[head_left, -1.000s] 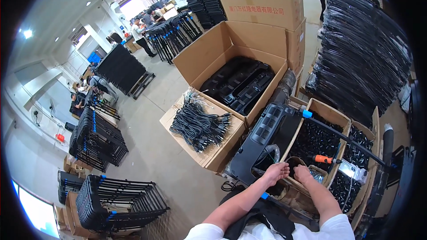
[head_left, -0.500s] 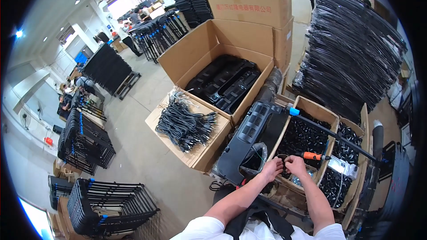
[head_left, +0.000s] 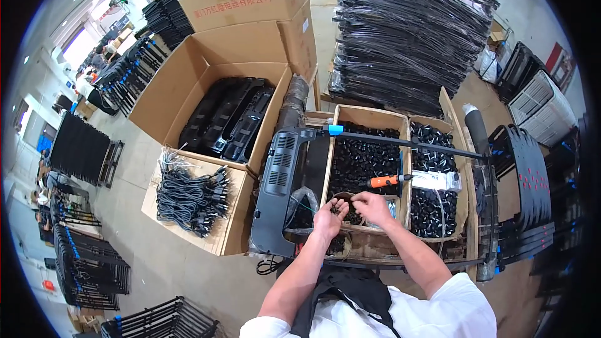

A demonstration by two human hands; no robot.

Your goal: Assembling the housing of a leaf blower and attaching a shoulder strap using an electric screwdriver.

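My left hand (head_left: 329, 218) is turned palm up with its fingers curled, cupping a few small dark pieces that look like screws (head_left: 337, 208). Close beside it, my right hand (head_left: 374, 208) has thumb and fingertips pinched together; whatever they hold is too small to make out. Between and below the hands is a small bin of dark screws (head_left: 354, 218). Just beyond lies an orange power screwdriver (head_left: 383, 181), on top of a wooden bin (head_left: 330, 150) of small black parts. A black frame bar (head_left: 375, 136) with a blue piece crosses above the bins.
Left of my hands stands a black plastic panel (head_left: 275, 175). Bundled black cables (head_left: 194, 197) lie on a carton, behind which an open cardboard box (head_left: 156, 87) holds black panels. A white device (head_left: 436, 180) rests on the right bin. Film-wrapped stacks (head_left: 407, 37) rise behind.
The view has swung to the right, so the bins sit nearer its middle. My left palm now shows turned up with small pieces in it, and the hands remain close together.
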